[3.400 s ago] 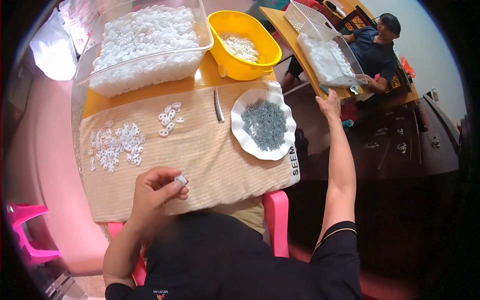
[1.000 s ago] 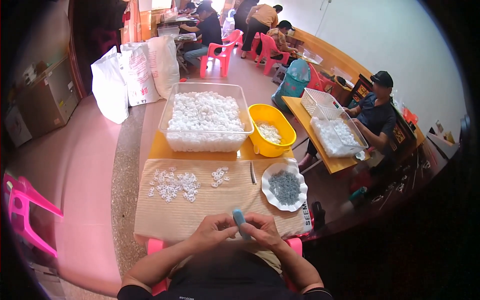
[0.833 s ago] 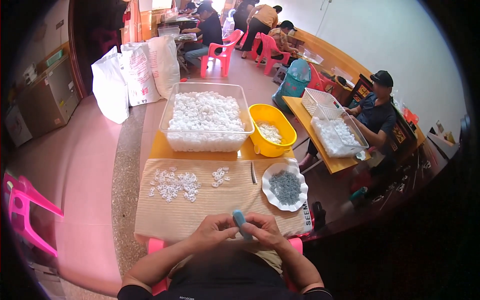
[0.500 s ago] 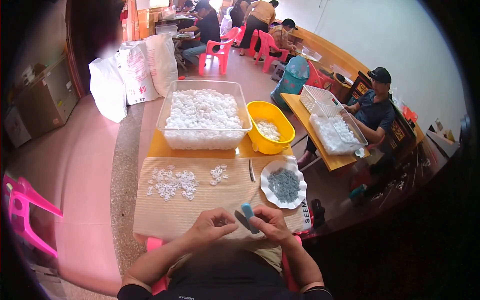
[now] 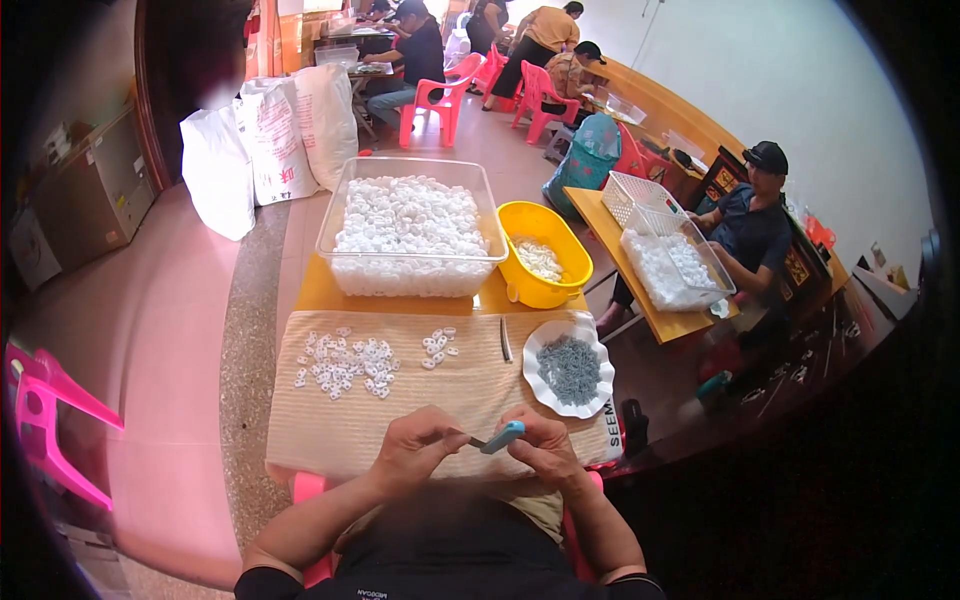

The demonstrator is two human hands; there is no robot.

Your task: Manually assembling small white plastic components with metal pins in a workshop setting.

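Observation:
Both my hands are over the front of the towel-covered table, at a small folding knife [image 5: 505, 435] with a light-blue handle and a dark flat blade. My right hand [image 5: 545, 445] is closed on the handle. The thumb and fingers of my left hand [image 5: 418, 447] pinch together at the blade's tip. Ahead of my left hand, a loose cluster of small white plastic pieces with holes [image 5: 350, 362] lies on the towel [image 5: 330, 430], with a smaller group [image 5: 438, 346] beside it. A scalloped white plate [image 5: 537, 393] of grey-blue small parts stands beyond my right hand.
A clear bin [image 5: 328, 235] heaped with white pieces and a yellow tub [image 5: 578, 288] stand at the table's back. A thin curved strip [image 5: 505, 340] lies near the plate. At right, a co-worker [image 5: 750, 225] sits by another table [image 5: 660, 320]. White sacks [image 5: 275, 145] stand at far left.
The blue handle has swung from upright to slanting, its end now pointing right. My left fingertips have closed in on the blade, where before they were apart from it.

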